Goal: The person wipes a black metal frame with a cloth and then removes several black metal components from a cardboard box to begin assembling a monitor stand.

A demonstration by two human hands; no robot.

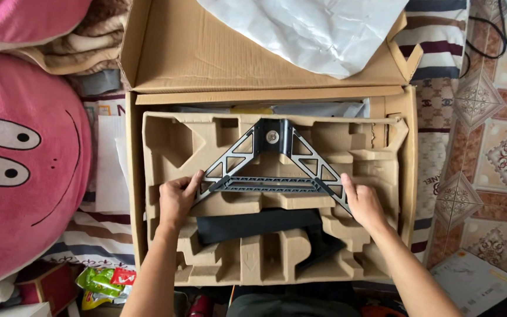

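Two hands grip the dark triangular frame (272,167): your left hand (177,199) pinches its left corner, your right hand (364,202) its right. It sits mid-tray (165,141) in the box (177,53); it looks stiff, light, latticed, so hold the corners.

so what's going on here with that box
A person is working over an open cardboard box that holds a moulded pulp tray. Both hands grip a dark triangular truss-like frame at its lower corners: the left hand at the left corner, the right hand at the right. The frame lies across the top of the tray, over another dark part sitting in a recess below. A white plastic bag lies on the open lid, and a pink plush cushion sits to the left.
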